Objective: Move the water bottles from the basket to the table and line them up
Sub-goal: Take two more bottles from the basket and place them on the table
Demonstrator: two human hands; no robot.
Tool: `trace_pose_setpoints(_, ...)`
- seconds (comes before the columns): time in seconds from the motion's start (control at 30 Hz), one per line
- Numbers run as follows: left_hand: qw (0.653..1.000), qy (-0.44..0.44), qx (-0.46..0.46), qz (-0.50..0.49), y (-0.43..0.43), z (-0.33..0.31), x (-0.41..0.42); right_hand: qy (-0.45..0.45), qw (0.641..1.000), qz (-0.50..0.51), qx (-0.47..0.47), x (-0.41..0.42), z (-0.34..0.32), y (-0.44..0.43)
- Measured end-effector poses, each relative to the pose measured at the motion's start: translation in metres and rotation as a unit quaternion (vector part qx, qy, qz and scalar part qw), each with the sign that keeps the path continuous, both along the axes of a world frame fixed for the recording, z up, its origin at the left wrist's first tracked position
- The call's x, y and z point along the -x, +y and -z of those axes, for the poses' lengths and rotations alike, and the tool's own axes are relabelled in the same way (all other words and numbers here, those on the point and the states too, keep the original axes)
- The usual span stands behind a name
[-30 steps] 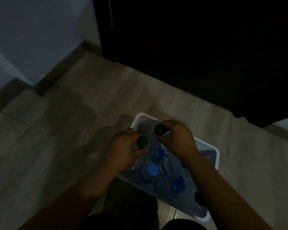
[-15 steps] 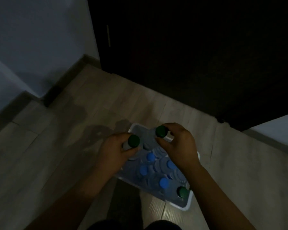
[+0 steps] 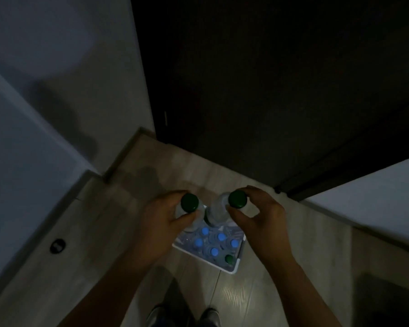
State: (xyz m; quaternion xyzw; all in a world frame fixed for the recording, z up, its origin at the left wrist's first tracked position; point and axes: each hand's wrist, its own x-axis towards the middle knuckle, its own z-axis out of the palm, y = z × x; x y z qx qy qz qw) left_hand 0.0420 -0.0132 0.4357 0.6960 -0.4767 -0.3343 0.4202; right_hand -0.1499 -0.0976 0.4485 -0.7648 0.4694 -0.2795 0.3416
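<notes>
My left hand (image 3: 158,230) grips the neck of a clear water bottle with a green cap (image 3: 189,202). My right hand (image 3: 260,218) grips a second green-capped bottle (image 3: 237,198). Both bottles hang upright, lifted above a white basket (image 3: 236,266) on the floor. Inside the basket stand several blue-capped bottles (image 3: 214,243) and one more green-capped bottle (image 3: 228,258). The scene is dim.
A dark door (image 3: 269,90) fills the back, with grey walls (image 3: 57,67) on the left. A pale surface (image 3: 376,199), perhaps the table, juts in at the right. A small dark round object (image 3: 57,245) lies on the wood floor at the left. My shoes (image 3: 184,315) show below.
Both hands have risen with their green-capped bottles, lifting them out of the basket. The view has pulled up and away, so the basket looks smaller and lower.
</notes>
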Motion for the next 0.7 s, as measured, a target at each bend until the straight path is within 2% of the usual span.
trace_pose_setpoints(0.37,0.979,0.087,0.170,-0.066,0.023,-0.257,0.001,-0.152,0.986,0.066,0.038,-0.014,-0.267,0.046)
trace_pose_setpoints(0.5,0.967,0.081,0.231,-0.067,0.031,-0.332,-0.001,-0.240,0.968,0.042,0.062,-0.026,-0.337,0.061)
trace_pose_setpoints(0.7,0.951,0.053,0.294,-0.085,0.040,-0.411,0.003,-0.298,0.945,0.038,0.126,-0.035,-0.416,0.075)
